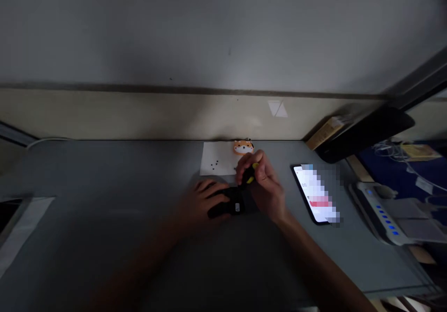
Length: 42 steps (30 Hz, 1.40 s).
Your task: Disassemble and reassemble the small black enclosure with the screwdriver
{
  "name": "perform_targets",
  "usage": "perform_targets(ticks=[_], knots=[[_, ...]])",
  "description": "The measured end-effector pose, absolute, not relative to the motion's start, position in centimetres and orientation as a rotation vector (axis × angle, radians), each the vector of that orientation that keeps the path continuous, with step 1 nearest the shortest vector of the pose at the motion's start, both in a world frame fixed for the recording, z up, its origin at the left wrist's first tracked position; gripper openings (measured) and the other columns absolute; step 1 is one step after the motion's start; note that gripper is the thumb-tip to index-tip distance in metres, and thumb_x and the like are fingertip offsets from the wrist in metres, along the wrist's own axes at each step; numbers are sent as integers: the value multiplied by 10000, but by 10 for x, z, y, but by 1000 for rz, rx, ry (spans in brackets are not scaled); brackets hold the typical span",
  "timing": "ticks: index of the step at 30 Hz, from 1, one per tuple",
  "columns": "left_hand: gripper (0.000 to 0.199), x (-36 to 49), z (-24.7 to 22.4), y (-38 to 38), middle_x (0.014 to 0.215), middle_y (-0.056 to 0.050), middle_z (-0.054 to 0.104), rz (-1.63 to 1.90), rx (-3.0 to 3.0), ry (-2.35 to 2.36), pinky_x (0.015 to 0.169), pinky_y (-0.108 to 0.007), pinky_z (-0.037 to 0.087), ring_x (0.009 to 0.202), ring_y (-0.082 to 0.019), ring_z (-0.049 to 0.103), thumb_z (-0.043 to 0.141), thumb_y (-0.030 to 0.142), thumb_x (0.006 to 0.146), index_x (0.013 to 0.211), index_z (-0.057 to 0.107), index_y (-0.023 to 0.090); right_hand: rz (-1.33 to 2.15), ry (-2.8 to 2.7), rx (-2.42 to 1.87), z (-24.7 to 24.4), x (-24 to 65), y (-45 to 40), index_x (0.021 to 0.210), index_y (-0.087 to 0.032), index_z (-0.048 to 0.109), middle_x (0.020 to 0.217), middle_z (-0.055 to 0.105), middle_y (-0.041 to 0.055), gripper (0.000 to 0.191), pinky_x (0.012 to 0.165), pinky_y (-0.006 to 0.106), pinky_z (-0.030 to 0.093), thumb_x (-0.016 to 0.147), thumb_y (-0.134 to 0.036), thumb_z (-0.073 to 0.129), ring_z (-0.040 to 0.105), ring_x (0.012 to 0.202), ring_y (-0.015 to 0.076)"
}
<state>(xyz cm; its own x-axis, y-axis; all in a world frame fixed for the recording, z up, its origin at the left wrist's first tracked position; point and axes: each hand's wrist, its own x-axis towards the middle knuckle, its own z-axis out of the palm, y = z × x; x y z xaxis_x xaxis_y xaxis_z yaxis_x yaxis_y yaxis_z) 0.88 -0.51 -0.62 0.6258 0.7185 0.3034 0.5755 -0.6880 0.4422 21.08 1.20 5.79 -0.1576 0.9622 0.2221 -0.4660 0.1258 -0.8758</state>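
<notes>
A dark, flat, rectangular device (238, 202) with a small pale label lies on the grey desk. My left hand (206, 202) grips its left side, fingers over the top and along the edge. Above its right part, my right hand (263, 181) is closed around the yellow-and-black handle of a screwdriver (250, 179), held upright or nearly so. The screwdriver's tip is too dark to make out. Just beyond, several tiny black screws (214, 164) lie on a white sheet of paper (206, 151). An orange-and-white animal-face case (243, 147) sits at the paper's right end.
To the right lies a lit phone (310, 198), its screen partly blurred out. A power strip (379, 214) with blue lights stands at the desk's right side. A black cylindrical object (366, 135) and a small box (324, 132) lean at the back right.
</notes>
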Motion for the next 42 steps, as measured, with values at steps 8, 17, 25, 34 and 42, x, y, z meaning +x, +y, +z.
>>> perform_targets(ticks=[8, 17, 25, 34, 42], knots=[[172, 8, -3, -7, 1301, -30, 742, 664, 2609, 1014, 966, -457, 549, 1187, -310, 648, 695, 407, 958, 1070, 730, 281, 1357, -1010, -744, 57, 206, 15, 896, -243, 643, 711, 506, -5, 393, 634, 327, 406, 989, -614, 553, 465, 645, 162], [178, 13, -5, -7, 1250, -50, 740, 767, 2546, 1027, 1036, -453, 522, 1199, -266, 625, 775, 366, 913, 1047, 745, 253, 1293, -1048, -596, 61, 200, 3, 817, -266, 469, 612, 484, -65, 359, 556, 283, 357, 915, -506, 717, 409, 533, 126], [157, 13, 2, -6, 1285, -76, 722, 677, 2674, 1001, 1063, -472, 506, 1223, -278, 609, 722, 354, 951, 1059, 741, 242, 1241, -1055, -664, 56, 199, 18, 838, -232, 625, 714, 538, -1, 433, 613, 308, 423, 922, -656, 633, 490, 656, 156], [152, 14, -7, -4, 1257, -69, 728, 752, 2636, 1011, 1061, -476, 515, 1213, -276, 620, 737, 379, 937, 1016, 729, 250, 1319, -924, -515, 58, 196, 6, 838, -268, 429, 559, 408, -87, 323, 512, 249, 315, 944, -443, 679, 327, 500, 109], [162, 14, -3, -5, 1243, -69, 730, 762, 2599, 1036, 1062, -464, 518, 1209, -267, 636, 698, 394, 959, 1012, 730, 244, 1305, -1047, -622, 57, 197, 14, 812, -253, 499, 724, 529, -17, 429, 635, 313, 442, 930, -645, 627, 489, 643, 143]])
